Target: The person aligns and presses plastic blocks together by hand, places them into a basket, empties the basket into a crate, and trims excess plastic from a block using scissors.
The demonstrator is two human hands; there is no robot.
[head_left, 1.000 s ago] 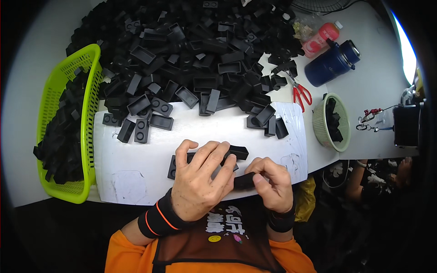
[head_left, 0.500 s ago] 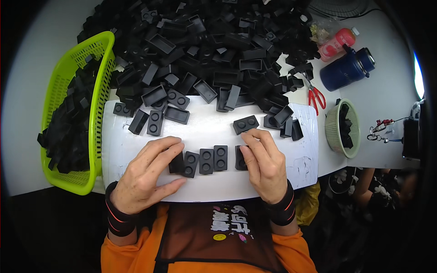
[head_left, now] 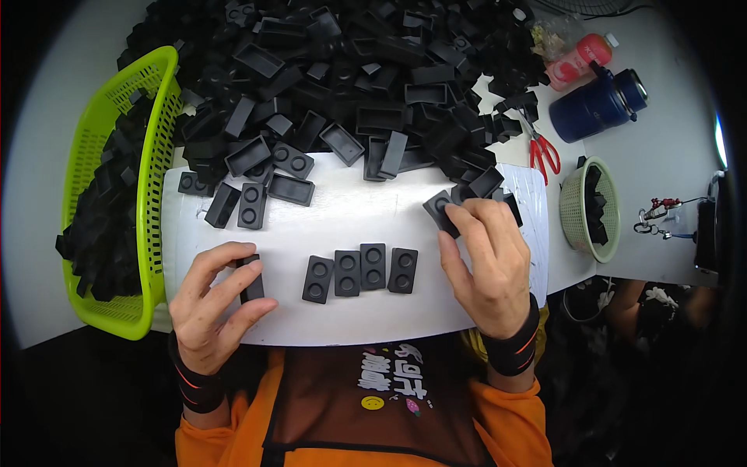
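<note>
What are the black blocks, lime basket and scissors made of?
Blocks: probably plastic, dull with a faint sheen; crisp, moulded edges and round studs, though rubber is possible. Basket: likely plastic, glossy, with thin slotted walls. Scissors: smooth, evenly red handles suggest plastic; blades too unclear to judge.

The black rectangular two-studded blocks (head_left: 373, 266) look like moulded plastic, smooth and mostly matt, and the black hollow-backed blocks in the heap (head_left: 381, 119) show a soft sheen on some faces. The white rectangular board (head_left: 350, 319) is smooth and faintly glossy, creased at its right end. Semi-gloss plastic forms the lime-green slotted basket (head_left: 159, 117); the pale green round basket (head_left: 574, 206) looks like duller plastic. The navy cylindrical flask (head_left: 589, 107) has a satin body, the red scissor handles (head_left: 534, 156) look plastic, and the black orange-striped wristband (head_left: 513, 349) is matt cloth.
</note>
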